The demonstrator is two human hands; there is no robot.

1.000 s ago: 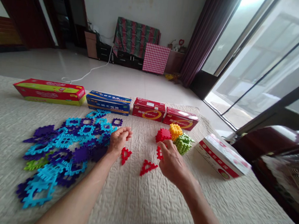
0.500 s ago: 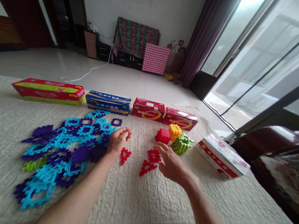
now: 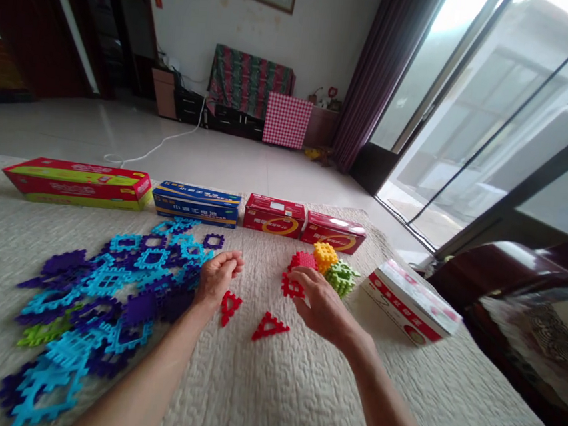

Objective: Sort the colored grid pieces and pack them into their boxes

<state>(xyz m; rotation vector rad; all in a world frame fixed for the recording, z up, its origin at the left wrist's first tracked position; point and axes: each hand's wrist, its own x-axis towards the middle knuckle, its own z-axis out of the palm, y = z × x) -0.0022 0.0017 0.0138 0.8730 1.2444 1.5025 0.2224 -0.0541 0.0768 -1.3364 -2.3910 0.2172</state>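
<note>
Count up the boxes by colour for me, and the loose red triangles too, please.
Red-and-green box: 1
Blue box: 1
Red boxes: 2
White-and-red box: 1
Red triangles: 2
Total: 7

A beige quilted cover (image 3: 236, 396) (stitched in wavy lines) carries a red-and-green box (image 3: 78, 184), blue box (image 3: 196, 204), two red boxes (image 3: 274, 217), white-and-red box (image 3: 412, 303), mostly blue-and-purple plastic pieces (image 3: 142, 306), two red triangles (image 3: 271, 327) and clustered colored blocks (image 3: 325, 256).
</note>
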